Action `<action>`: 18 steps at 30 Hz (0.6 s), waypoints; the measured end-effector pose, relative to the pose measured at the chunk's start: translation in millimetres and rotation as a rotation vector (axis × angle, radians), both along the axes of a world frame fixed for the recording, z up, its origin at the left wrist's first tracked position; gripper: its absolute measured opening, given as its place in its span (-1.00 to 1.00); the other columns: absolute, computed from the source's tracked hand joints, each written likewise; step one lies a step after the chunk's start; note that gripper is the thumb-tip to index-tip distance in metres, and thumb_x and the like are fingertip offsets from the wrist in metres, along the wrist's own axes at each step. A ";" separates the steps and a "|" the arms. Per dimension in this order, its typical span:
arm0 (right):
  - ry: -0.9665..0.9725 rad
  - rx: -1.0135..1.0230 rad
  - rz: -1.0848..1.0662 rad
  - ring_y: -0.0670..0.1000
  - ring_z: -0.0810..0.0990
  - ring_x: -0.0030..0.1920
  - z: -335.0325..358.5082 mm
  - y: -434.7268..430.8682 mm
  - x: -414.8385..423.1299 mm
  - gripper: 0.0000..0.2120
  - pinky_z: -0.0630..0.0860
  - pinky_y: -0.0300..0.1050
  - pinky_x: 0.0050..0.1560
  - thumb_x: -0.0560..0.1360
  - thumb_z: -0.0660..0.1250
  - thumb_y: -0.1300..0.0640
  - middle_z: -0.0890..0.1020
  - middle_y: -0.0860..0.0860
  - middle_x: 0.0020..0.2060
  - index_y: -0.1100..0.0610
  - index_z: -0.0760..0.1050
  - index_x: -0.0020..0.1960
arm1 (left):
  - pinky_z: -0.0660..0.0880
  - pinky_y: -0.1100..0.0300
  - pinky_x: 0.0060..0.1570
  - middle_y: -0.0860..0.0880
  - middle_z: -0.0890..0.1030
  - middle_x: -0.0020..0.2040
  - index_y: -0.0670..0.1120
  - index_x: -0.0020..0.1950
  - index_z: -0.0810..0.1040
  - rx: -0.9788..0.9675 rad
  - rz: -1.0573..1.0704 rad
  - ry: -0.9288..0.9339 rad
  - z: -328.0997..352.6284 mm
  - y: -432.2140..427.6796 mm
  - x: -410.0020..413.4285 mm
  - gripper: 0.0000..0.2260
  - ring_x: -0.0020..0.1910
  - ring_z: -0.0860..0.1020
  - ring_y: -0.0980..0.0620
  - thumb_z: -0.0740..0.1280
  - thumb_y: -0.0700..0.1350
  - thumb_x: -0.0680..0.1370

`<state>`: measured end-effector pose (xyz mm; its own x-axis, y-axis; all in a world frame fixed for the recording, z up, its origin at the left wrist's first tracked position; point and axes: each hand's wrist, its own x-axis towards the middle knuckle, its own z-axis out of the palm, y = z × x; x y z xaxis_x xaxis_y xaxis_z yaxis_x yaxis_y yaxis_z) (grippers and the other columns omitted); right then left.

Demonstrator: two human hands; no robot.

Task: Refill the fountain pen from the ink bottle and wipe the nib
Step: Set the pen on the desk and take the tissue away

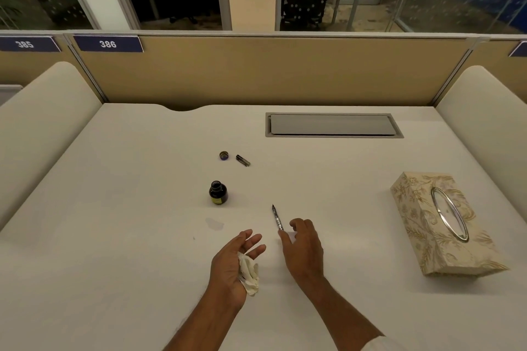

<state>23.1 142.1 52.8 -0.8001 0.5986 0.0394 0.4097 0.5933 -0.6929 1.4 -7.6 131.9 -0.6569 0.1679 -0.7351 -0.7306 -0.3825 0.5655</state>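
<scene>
The fountain pen's front section [277, 218] lies on the white desk [128, 179], its nib pointing away from me. My right hand [303, 248] hovers just behind its rear end, fingers spread, index tip almost touching it. My left hand [233, 262] is palm up to the left, with a crumpled white tissue [249, 273] resting in the palm and the fingers loosely apart. The ink bottle [218, 192] stands uncapped farther back on the left. Its cap [224, 155] and a dark pen part [243, 160] lie behind it.
A floral tissue box [445, 222] sits at the right. A faint smudge [214, 224] marks the desk near the bottle. A grey cable hatch [332, 125] is set into the desk at the back, before a tan partition [256, 71].
</scene>
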 end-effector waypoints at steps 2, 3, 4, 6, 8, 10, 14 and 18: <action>0.030 -0.022 -0.011 0.04 0.60 -0.06 7.1 1.0 6.0 -0.81 0.57 -0.02 -0.10 0.51 0.41 0.06 0.58 -0.04 0.00 0.07 0.52 0.08 | 0.47 0.08 -0.09 -0.11 0.71 0.03 -0.11 0.06 0.64 0.002 0.004 0.005 1.4 2.4 3.4 -0.86 -0.04 0.65 -0.10 0.28 -0.14 0.65; 0.051 -0.045 -0.021 0.02 0.60 -0.08 12.4 0.6 9.9 -0.84 0.58 -0.03 -0.12 0.52 0.41 0.07 0.58 -0.05 -0.02 0.06 0.52 0.07 | 0.46 0.08 -0.08 -0.11 0.70 0.03 -0.11 0.06 0.63 0.002 0.004 0.008 2.8 4.0 5.4 -0.85 -0.04 0.65 -0.10 0.27 -0.14 0.65; 0.078 -0.078 -0.030 -0.01 0.60 -0.11 19.0 -0.7 14.6 -0.86 0.58 -0.05 -0.14 0.52 0.41 0.08 0.58 -0.06 -0.03 0.05 0.52 0.05 | 0.46 0.08 -0.08 -0.11 0.70 0.03 -0.10 0.06 0.63 0.001 0.004 0.012 4.1 5.9 7.7 -0.85 -0.04 0.65 -0.09 0.27 -0.13 0.65; 0.148 -0.183 -0.037 -0.08 0.59 -0.16 35.1 -5.9 26.2 -0.90 0.58 -0.09 -0.18 0.52 0.42 0.10 0.59 -0.09 -0.09 0.05 0.54 0.01 | 0.47 0.08 -0.08 -0.10 0.70 0.03 -0.10 0.07 0.63 -0.007 0.010 0.024 6.9 10.1 12.0 -0.85 -0.04 0.66 -0.09 0.27 -0.12 0.66; 0.229 -0.306 -0.013 -0.12 0.61 -0.17 55.7 -13.4 43.3 -0.93 0.57 -0.18 -0.19 0.52 0.43 0.11 0.62 -0.11 -0.13 0.05 0.56 -0.02 | 0.50 0.07 -0.07 -0.10 0.71 0.03 -0.11 0.07 0.64 -0.003 0.022 0.037 8.7 14.2 17.6 -0.85 -0.05 0.66 -0.09 0.28 -0.11 0.66; 0.287 -0.402 0.045 -0.13 0.62 -0.13 77.2 -20.1 64.9 -0.93 0.55 -0.28 -0.21 0.52 0.44 0.08 0.65 -0.11 -0.14 0.04 0.58 -0.03 | 0.52 0.06 -0.04 -0.11 0.70 0.04 -0.13 0.10 0.63 0.029 0.046 0.035 12.3 19.0 24.9 -0.84 -0.04 0.66 -0.10 0.29 -0.11 0.66; 0.269 -0.506 0.202 -0.09 0.63 -0.07 103.5 -25.8 106.4 -0.85 0.57 -0.21 -0.21 0.49 0.46 -0.05 0.65 -0.15 -0.05 -0.08 0.57 0.02 | 0.56 -0.02 -0.03 -0.13 0.67 0.09 -0.14 0.06 0.61 0.118 0.095 0.000 24.1 29.7 47.2 -0.85 -0.01 0.63 -0.08 0.29 -0.11 0.66; 0.201 -0.438 0.319 -0.09 0.62 -0.02 104.1 -22.0 135.8 -0.78 0.60 -0.14 -0.17 0.48 0.41 -0.17 0.62 -0.22 -0.01 -0.15 0.54 0.09 | 0.54 -0.19 0.11 -0.11 0.67 0.11 -0.11 0.06 0.61 0.177 0.117 0.003 29.6 42.3 72.6 -0.83 0.05 0.62 -0.04 0.28 -0.07 0.67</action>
